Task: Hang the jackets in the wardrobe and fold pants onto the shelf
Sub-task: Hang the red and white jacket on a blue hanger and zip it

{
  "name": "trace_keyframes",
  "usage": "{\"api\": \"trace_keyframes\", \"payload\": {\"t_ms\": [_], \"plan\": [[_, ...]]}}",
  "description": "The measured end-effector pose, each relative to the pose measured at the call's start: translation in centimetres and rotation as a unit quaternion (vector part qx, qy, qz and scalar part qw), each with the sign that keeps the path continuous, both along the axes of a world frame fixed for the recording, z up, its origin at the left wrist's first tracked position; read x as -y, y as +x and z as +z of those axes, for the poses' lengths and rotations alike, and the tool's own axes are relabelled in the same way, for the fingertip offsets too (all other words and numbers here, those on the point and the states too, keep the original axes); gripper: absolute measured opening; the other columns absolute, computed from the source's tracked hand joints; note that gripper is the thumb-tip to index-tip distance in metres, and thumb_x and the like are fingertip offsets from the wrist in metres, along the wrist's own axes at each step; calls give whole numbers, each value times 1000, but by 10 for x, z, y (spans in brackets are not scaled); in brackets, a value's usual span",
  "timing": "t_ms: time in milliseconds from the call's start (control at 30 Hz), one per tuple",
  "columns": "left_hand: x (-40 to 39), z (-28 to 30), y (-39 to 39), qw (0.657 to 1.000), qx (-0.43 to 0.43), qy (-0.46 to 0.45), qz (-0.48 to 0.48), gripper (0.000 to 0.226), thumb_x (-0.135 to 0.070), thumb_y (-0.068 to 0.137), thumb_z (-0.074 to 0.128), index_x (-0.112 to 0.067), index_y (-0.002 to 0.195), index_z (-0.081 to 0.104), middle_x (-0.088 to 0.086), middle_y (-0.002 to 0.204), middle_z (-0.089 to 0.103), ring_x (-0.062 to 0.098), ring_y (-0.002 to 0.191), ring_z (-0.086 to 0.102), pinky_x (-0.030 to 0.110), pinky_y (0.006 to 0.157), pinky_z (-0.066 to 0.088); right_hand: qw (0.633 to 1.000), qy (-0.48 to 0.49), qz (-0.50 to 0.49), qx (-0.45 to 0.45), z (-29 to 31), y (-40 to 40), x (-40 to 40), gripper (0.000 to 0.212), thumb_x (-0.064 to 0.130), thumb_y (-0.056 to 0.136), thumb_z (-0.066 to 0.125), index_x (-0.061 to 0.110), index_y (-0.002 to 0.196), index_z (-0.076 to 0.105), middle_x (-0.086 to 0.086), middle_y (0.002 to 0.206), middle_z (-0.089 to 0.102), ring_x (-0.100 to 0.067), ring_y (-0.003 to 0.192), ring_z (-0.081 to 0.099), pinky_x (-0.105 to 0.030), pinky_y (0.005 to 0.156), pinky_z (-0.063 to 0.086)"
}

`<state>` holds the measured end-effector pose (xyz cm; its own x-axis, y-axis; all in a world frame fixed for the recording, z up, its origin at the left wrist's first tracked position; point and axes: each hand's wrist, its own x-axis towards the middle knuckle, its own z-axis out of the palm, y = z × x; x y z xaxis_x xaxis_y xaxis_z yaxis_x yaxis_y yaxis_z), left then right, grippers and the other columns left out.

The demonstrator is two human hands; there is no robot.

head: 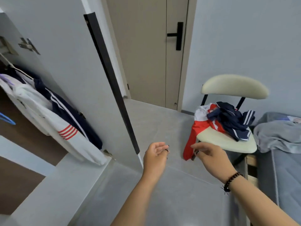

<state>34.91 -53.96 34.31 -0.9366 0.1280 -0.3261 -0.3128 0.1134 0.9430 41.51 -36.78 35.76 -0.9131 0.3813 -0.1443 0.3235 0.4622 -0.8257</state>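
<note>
Your left hand (155,154) and right hand (206,153) hang empty over the floor (162,193) — fingers loosely curled, gripping nothing. At 2 o'clock, a red-and-white jacket (197,128) and navy pants (231,119) lie heaped on the chair (228,142). At 9 o'clock, two jackets (53,118) hang in the open wardrobe (68,46).

Closed beige door (146,54) with a black lever handle (176,35), set in a pale wall. Cream-cushioned chair (234,86) on black legs stands on the grey floor (162,193); a bed with a grey blanket (280,134) lies just beside it.
</note>
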Motion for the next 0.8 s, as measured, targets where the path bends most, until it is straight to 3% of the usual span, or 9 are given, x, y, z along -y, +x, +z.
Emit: {"api": "trace_keyframes", "payload": {"t_ms": [67, 200, 400, 567, 667, 800], "plan": [[-31, -4, 6, 1000, 3, 4, -15, 23, -2, 89, 53, -24, 92, 60, -8, 96, 70, 15, 89, 68, 27, 76, 51, 1000, 4, -4, 8, 0, 8, -33, 30, 1, 86, 56, 24, 97, 71, 11, 99, 67, -3, 93, 60, -12, 75, 41], [-79, -7, 6, 999, 3, 4, -31, 25, 1, 89, 51, -23, 92, 60, -7, 96, 70, 11, 87, 68, 28, 77, 52, 1000, 3, -19, 13, -2, 16, -79, 31, 2, 86, 57, 31, 89, 67, 17, 89, 66, 2, 84, 60, -6, 66, 39], [-132, -13, -25, 999, 2, -11, -38, 24, 0, 86, 55, -22, 93, 62, -4, 99, 70, 18, 99, 67, 40, 93, 53, 999, -4, -20, 28, -8, -3, -122, 32, 3, 86, 58, 34, 82, 64, 18, 88, 66, 0, 79, 60, -5, 61, 42], [-176, -21, -74, 998, 14, -4, -63, 23, -1, 90, 51, -22, 92, 61, -3, 98, 70, 10, 85, 68, 26, 76, 53, 998, -4, -48, 35, -18, -51, -161, 24, 4, 86, 59, 27, 84, 67, 12, 83, 66, -3, 66, 57, -6, 54, 41], [-201, -29, -109, 997, 19, -20, -78, 22, -5, 92, 51, -24, 91, 61, -1, 101, 71, 11, 87, 69, 27, 79, 53, 996, -13, -73, 41, -31, -82, -182, 24, 6, 85, 61, 29, 84, 67, 12, 83, 66, -7, 64, 57, -8, 52, 42], [-236, -30, -144, 994, 21, -11, -103, 26, -2, 92, 47, -24, 91, 61, -3, 98, 71, 9, 85, 69, 22, 71, 50, 995, -32, -81, 58, -39, -115, -211, 21, 9, 86, 62, 29, 85, 67, 11, 85, 67, -9, 66, 58, -9, 53, 42]]}}
